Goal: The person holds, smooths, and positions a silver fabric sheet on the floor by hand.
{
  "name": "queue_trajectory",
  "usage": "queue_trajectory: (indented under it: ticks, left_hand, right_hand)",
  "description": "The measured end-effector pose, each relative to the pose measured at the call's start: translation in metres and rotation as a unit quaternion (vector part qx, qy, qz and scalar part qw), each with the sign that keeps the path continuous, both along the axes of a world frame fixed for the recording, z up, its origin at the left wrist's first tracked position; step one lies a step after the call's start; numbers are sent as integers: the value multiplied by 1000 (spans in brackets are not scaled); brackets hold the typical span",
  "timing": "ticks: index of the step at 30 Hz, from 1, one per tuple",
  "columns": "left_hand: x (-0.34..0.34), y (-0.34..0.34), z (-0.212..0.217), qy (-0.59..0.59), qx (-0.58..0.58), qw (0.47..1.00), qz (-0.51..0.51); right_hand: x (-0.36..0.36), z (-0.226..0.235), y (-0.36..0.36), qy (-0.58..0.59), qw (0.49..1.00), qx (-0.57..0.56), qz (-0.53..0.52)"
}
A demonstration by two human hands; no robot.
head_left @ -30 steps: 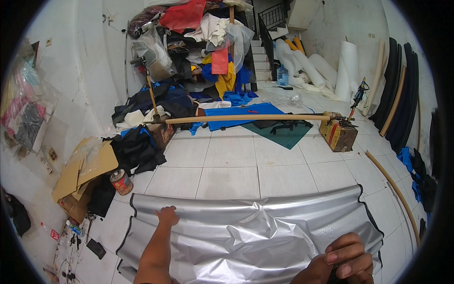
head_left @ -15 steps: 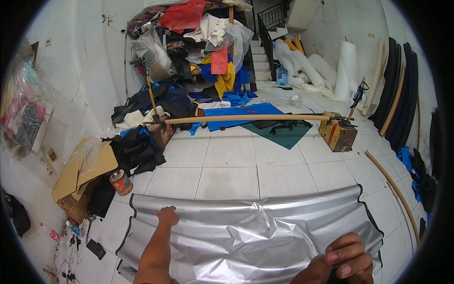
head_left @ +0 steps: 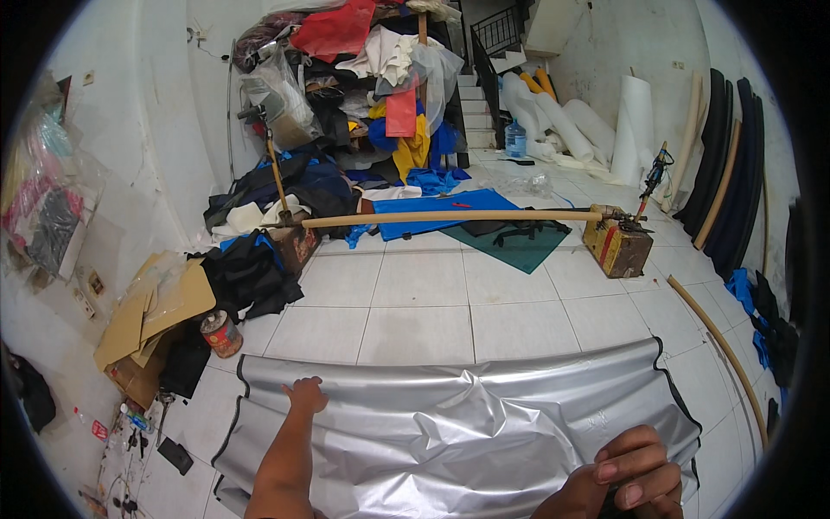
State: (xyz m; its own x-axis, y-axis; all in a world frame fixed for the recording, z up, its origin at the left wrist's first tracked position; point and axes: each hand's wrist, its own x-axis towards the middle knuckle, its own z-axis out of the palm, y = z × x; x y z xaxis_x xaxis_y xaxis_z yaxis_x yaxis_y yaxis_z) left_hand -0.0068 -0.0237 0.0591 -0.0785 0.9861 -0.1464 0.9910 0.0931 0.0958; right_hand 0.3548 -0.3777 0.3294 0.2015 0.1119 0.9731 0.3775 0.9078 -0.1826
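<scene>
A silver sheet [head_left: 389, 406] with dark bound edges lies spread across the floor in front of me, wrinkled through its middle. On its left part, close to the far edge, my left hand [head_left: 307, 394] rests with thumb and fingers apart. My right hand [head_left: 635, 471] is raised near the lower right, over the sheet's right part. Its fingers are curled closed, and a small dark patch shows below them. Whatever those fingers hold, if anything, is hidden.
Beyond the sheet, a long tan tube [head_left: 450, 218] spans between a box on the left and a worn metal box [head_left: 618, 242]. A rusty can [head_left: 221, 334] and folded cardboard [head_left: 156, 303] stand left. A curved tan strip [head_left: 726, 355] lies right. Fabric heaps [head_left: 285, 190] fill the back left.
</scene>
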Motion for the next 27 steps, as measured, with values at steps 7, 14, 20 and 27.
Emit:
queue_trajectory:
  ticks: [7, 14, 20, 27]
  left_hand:
    - [-9, 6, -13, -2, 11, 1000, -5]
    - [-8, 8, -15, -9, 17, 1000, -9]
    - [-13, 7, -16, 0, 11, 1000, -2]
    - [-7, 7, -14, -2, 7, 1000, -7]
  right_hand:
    - [0, 1, -1, 0, 1000, -6, -7]
    - [37, -23, 14, -96, 990, 70, -73]
    - [8, -4, 1, -19, 999, 5, 31]
    - [43, -18, 16, -113, 990, 63, -62]
